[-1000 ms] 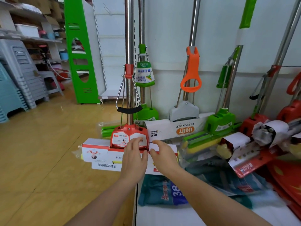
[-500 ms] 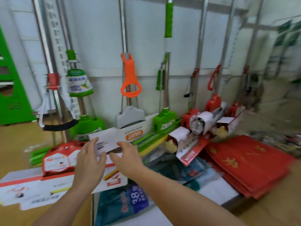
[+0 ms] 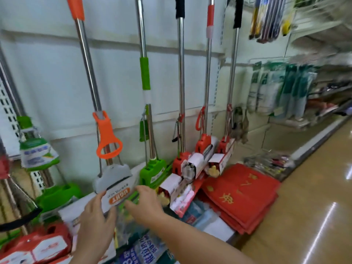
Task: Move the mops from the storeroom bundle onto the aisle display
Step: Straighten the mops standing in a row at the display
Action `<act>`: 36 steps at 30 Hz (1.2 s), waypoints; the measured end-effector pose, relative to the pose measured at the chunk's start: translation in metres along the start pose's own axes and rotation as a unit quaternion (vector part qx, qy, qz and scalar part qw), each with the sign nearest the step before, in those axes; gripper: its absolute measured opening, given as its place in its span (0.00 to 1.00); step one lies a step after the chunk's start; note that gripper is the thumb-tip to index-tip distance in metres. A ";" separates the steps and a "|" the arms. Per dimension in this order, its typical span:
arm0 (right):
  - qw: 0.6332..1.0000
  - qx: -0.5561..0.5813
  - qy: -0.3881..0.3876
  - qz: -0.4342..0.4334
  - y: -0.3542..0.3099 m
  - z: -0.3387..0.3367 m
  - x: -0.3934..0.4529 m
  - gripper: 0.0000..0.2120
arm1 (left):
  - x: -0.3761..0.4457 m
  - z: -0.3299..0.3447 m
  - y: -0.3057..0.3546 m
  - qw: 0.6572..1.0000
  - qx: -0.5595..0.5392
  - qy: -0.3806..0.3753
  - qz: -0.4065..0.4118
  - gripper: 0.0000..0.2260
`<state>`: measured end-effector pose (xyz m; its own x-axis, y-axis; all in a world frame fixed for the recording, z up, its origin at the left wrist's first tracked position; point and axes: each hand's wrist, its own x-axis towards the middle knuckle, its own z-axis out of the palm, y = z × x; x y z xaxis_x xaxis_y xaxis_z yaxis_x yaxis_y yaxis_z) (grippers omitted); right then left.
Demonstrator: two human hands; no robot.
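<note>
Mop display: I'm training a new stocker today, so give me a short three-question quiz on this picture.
1. True or false: the orange loop handle belongs to the mop with the grey head.
2. What lies stacked on the low shelf right of the mops? A) red mats B) grey stools C) buckets
3. Which hand touches the white carton nearer the green mop head?

Key: 1 true; 2 A, red mats; 3 right hand, not the left hand.

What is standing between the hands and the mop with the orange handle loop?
Nothing visible. The left hand already touches the white sleeve on the head of that mop, and the right hand reaches its other end.
</note>
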<state>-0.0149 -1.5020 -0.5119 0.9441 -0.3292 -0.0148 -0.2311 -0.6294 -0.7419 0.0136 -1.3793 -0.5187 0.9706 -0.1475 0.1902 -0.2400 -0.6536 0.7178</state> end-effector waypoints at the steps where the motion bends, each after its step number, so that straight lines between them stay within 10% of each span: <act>1: 1.000 -0.005 -0.001 0.005 -0.010 -0.013 -0.004 0.21 | -0.003 -0.009 0.015 1.000 -0.006 -0.009 -0.006 0.22; 20: 0.995 0.002 0.028 -0.091 -0.239 -0.312 -0.085 0.25 | -0.018 -0.244 0.329 0.998 -0.017 0.051 0.036 0.21; 36: 0.987 0.057 0.098 -0.115 -0.275 -0.371 -0.140 0.24 | -0.049 -0.288 0.373 0.992 -0.035 0.057 0.111 0.21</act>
<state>-0.1710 -1.5434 -0.0571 0.9026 -0.3240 0.2835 0.0219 -0.6230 -0.7819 -0.1286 -1.4016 -0.0674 0.8861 -0.1942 0.4208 -0.4522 -0.5607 0.6936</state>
